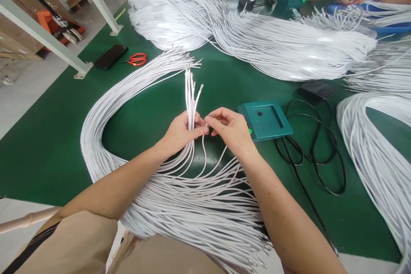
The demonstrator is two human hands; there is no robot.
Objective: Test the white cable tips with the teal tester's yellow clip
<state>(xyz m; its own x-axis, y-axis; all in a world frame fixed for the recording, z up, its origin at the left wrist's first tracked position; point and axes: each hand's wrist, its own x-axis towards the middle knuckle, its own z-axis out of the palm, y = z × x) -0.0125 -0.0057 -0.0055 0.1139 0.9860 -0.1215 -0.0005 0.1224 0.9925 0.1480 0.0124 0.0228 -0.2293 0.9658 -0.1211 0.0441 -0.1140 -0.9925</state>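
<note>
Watching from beside the green desk (41, 154), I see the left hand (181, 132) with its fingers wrapped around an upright bunch of white cables (190, 98), the tips poking up above the grip. The right hand (233, 130) is just beside it, thumb and forefinger pinched on what looks like the end of a single cable (204, 150) — the exact contact is partly hidden by the fingers. Below both, the loose spread of cables (192, 205) runs across the front of the desk and over its near edge.

To my eye, this calls for a firm but not crushing left grip, low enough that the tips stay free and can be compared. They stand at uneven heights, one leaning out, so lining up each tip before the fingers close on it would help. I'd draw each strand out gently — a hard tug could drag its neighbours into a tangle. The black cord (308, 201) by the right forearm is worth avoiding, as an elbow could catch it.
</note>
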